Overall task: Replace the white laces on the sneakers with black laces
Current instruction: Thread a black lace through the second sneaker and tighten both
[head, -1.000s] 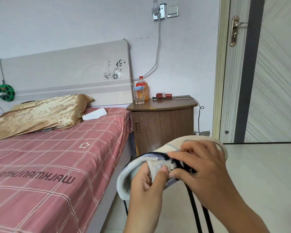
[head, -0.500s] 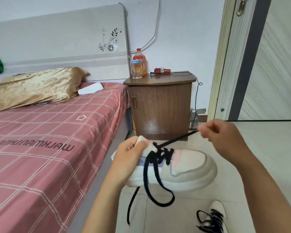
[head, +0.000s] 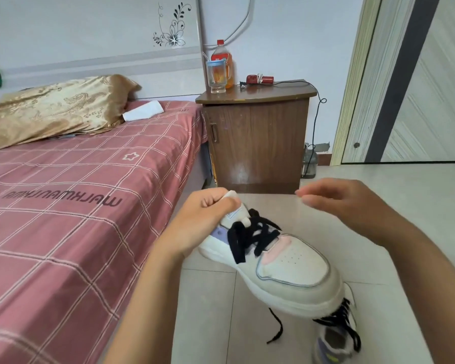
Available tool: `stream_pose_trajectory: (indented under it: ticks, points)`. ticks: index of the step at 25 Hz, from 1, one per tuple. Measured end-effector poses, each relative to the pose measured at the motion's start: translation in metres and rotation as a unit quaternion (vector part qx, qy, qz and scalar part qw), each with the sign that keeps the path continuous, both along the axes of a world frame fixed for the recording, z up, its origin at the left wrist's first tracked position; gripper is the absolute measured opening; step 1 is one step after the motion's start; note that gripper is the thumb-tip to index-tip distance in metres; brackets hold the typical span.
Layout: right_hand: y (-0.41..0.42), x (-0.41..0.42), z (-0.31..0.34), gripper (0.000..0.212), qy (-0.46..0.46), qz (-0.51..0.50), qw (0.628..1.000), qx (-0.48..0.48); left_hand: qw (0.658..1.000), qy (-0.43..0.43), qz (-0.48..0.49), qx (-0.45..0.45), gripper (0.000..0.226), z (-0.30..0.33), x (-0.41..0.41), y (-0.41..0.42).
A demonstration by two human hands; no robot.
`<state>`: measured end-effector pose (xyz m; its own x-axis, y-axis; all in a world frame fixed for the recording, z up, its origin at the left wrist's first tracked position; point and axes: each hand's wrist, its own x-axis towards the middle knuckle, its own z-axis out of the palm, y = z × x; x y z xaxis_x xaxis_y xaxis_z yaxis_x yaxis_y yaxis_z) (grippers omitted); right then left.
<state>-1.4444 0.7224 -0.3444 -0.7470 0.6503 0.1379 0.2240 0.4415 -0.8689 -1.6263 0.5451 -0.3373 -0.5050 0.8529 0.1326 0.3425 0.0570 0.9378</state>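
The left hand (head: pixel 205 214) gripped the sneaker (head: pixel 281 261) by its tongue; the right hand (head: pixel 344 203) hovered open, empty. Each black lace (head: pixel 250 239) crossing needed even tension before tying.

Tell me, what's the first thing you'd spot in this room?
The white sneaker with black laces, held up mid-picture by the left hand gripping its tongue, while the right hand hovers beside it. Next comes the red checked bed on the left, with a gold pillow.
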Motion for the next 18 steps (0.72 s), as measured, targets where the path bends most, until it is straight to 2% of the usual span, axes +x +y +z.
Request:
stream_pose_trajectory:
  ticks: [1, 2, 6, 8, 10, 12, 14, 16, 18]
  points:
    - [-0.023, -0.012, 0.015, 0.018, 0.007, 0.103, 0.994, -0.020, 1.000, 0.004, -0.007, 0.008, 0.041, 0.001, 0.004, 0.002]
    - [-0.040, -0.020, 0.022, 0.017, 0.008, 0.164, 0.986, -0.033, 1.000, 0.011, -0.012, 0.013, 0.038, 0.002, 0.006, 0.003]
    - [-0.058, -0.032, 0.022, 0.012, -0.023, 0.206, 0.978, 0.009, 0.999, 0.027, -0.020, 0.013, 0.036, 0.000, 0.009, 0.005]
    - [-0.049, -0.031, 0.018, 0.013, -0.038, 0.181, 0.981, 0.050, 0.999, 0.037, -0.027, 0.005, 0.041, -0.001, 0.009, 0.004]
    - [-0.027, -0.023, 0.016, 0.015, -0.012, 0.089, 0.993, 0.081, 0.999, 0.044, -0.017, 0.004, 0.044, 0.000, 0.007, 0.002]
    - [-0.001, -0.007, 0.017, 0.016, 0.031, -0.013, 0.997, 0.071, 0.999, 0.042, -0.001, 0.008, 0.040, 0.004, 0.006, 0.000]
    - [0.017, 0.010, 0.016, 0.017, 0.021, -0.064, 0.996, 0.060, 0.999, 0.040, 0.000, 0.009, 0.036, 0.008, 0.008, -0.002]
    - [0.021, 0.019, 0.016, 0.016, -0.028, -0.050, 0.997, 0.056, 0.998, 0.060, -0.011, 0.007, 0.041, 0.009, 0.011, -0.001]
    - [0.005, 0.013, 0.023, 0.019, -0.035, 0.019, 0.998, 0.051, 0.996, 0.088, -0.024, 0.005, 0.053, 0.011, 0.014, 0.000]
